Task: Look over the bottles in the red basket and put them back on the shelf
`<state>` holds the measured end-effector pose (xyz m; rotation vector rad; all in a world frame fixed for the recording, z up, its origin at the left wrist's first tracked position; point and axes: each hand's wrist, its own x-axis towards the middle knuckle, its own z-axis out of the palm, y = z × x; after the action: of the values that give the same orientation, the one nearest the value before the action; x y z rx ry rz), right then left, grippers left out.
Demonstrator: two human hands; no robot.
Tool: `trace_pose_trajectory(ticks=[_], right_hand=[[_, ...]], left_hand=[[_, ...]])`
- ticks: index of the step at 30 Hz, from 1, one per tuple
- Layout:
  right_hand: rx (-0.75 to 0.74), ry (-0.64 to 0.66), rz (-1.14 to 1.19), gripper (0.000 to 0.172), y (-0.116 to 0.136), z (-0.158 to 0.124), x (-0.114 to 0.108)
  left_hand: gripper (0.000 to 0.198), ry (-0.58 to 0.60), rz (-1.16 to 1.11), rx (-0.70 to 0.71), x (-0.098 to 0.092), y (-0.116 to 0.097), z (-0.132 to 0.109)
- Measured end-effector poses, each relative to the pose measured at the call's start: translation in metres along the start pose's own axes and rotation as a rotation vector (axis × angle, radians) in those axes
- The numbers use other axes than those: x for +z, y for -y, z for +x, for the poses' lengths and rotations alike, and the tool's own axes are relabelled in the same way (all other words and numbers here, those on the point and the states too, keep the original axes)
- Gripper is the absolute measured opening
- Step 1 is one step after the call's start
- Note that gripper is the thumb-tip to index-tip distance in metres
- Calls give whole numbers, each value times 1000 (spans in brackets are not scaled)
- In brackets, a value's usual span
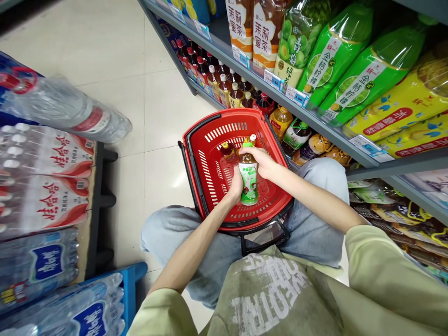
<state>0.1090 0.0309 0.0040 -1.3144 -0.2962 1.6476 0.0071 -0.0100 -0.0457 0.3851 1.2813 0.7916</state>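
Observation:
Over the red shopping basket [276, 198], I hold a drink bottle [248, 183] with a green and white label, dark liquid and a light cap, roughly upright. My left hand [237, 185] grips the left side of its body. Around the neck, just below the cap, my right hand [262, 161] is closed. Some of the fingers are hidden behind the bottle. A second small bottle [228, 150] with dark contents lies inside the basket, farther back and partly covered. The basket stands between my bent knees.
On the right, a grey shelf [255, 77] carries large tea bottles [320, 65], with smaller bottles [224, 88] below and bagged goods [402, 210] lower down. Wrapped water packs [45, 200] are stacked at left. Pale tiled floor [140, 112] runs between.

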Motion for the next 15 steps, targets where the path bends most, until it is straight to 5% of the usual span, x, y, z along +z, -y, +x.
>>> trace_pose_trajectory(ticks=[15], right_hand=[[7,11,-39,19,3,-5,1]], left_hand=[[43,48,-54,31,-1,2,1]])
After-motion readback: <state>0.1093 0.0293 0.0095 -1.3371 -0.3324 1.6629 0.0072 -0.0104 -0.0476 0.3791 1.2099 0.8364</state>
